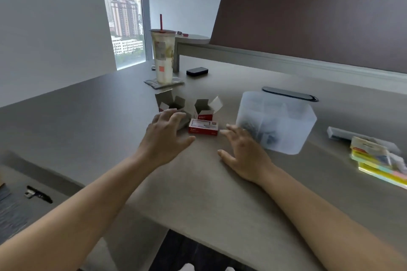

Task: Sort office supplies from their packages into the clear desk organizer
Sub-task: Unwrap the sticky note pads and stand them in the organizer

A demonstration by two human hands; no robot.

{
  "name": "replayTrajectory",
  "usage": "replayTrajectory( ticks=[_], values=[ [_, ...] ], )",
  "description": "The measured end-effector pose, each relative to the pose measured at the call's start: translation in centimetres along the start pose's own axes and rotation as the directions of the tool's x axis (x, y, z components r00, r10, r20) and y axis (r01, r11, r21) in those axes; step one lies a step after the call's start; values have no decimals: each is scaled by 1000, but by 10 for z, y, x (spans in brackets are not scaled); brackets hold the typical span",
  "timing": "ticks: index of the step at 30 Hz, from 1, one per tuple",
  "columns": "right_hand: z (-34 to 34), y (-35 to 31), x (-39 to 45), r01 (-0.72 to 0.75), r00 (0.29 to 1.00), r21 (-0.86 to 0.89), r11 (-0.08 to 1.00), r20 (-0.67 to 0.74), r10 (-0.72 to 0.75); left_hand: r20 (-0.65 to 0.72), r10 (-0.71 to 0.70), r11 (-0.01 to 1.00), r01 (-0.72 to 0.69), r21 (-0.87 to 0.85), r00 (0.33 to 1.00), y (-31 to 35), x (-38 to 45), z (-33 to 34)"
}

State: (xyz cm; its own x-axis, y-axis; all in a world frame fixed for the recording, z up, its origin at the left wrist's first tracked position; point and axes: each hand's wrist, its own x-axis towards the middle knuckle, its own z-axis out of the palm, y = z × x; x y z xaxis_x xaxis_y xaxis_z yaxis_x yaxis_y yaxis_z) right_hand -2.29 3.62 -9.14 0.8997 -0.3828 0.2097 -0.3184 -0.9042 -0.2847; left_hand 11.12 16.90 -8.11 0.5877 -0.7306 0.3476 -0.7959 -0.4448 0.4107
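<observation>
Both forearms extended forward, left hand [164, 136] raised with fingers spread, right hand [243, 154] open, palm down

Contents of clear organizer [284, 116] blurred, dark bits inside, can't ID. Right of organizer, sticky-note stack [378, 160] cut by frame edge. Left of organizer, left hand [164, 136] hides part of an opened box [169, 101].

Setting: an office workstation. A long grey desk [198, 182] carries a brown fabric divider panel [308, 28] along its far edge. In front of the panel, an oval cable port [289, 93] is set into the desktop. Left of the panel, a tall window [125, 20] shows high-rise buildings. Sticky-note pads [378, 160] lie below the panel's right end.
</observation>
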Motion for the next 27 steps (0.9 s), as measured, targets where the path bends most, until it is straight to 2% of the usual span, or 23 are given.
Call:
replayTrajectory(
  ticks=[3,7,12,15,19,25,27],
  values=[
    [-17,27,-42,-42,999,-13,999,16,43,118,161,987,-158,-35,980,36,-8,11],
    [-42,80,-95,-219,975,-48,975,-50,216,339,270,962,-271,-43,901,95,-14,37],
    [-69,140,-135,-459,868,-57,886,-241,434,505,358,920,-389,-46,786,149,-11,72],
    [-80,164,-138,-535,806,-58,843,-336,488,527,364,914,-404,-42,768,165,-5,87],
    [-86,184,-130,-567,796,-63,821,-300,526,504,376,911,-410,-47,778,168,1,96],
    [-83,177,-132,-456,841,-163,875,-400,364,456,378,917,-394,-63,806,167,1,98],
    [-84,167,-135,-362,841,-84,928,-458,287,416,372,927,-357,-117,829,165,0,97]
  ],
)
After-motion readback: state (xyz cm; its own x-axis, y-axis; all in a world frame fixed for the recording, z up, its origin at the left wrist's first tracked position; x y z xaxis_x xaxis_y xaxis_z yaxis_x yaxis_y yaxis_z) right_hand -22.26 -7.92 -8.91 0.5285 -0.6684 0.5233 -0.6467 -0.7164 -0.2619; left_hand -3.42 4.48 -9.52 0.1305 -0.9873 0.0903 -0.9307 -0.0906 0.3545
